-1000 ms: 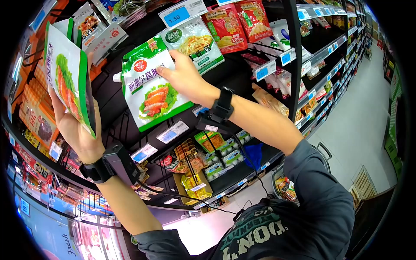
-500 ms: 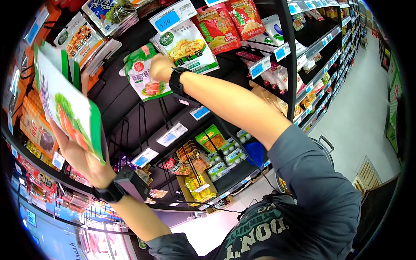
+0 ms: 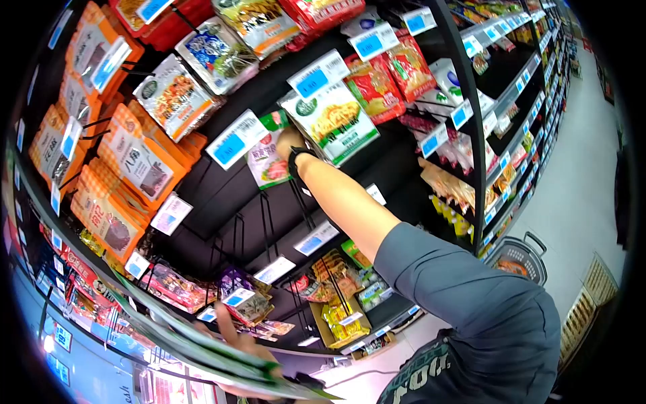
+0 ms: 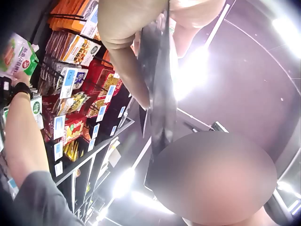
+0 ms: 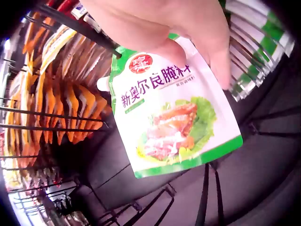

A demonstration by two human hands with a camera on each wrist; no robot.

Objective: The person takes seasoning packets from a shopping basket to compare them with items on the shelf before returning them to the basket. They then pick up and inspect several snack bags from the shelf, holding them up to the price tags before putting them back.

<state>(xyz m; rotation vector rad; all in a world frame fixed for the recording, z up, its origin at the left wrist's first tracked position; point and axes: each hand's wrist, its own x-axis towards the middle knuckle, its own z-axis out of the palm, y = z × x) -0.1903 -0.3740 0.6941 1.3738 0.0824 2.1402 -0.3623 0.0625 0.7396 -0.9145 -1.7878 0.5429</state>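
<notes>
My right hand (image 3: 291, 143) reaches deep into the rack and pinches the top of a white and green marinade pouch (image 5: 174, 117). A picture of cooked meat on lettuce fills its lower front, and a white spout sticks out at its side. Thumb and fingers cover the upper part of the pouch in the right wrist view. At the lower left of the head view, my left hand (image 3: 245, 347) grips several similar pouches (image 3: 195, 353), seen nearly edge-on. The left wrist view shows the fingers (image 4: 124, 61) around their dark edges (image 4: 162, 89).
Orange spice packets (image 3: 138, 158) hang on the left. A mushroom packet (image 3: 333, 124) hangs just right of my right hand, with a price tag (image 3: 235, 139) to its left. Bare black hooks (image 3: 266, 219) jut out below. A shopping basket (image 3: 518, 259) stands on the aisle floor.
My right hand has carried the pouch away from me, back into the rack. My left hand has dropped lower with its pouches, which have turned from face-on to edge-on. The head view has shifted.
</notes>
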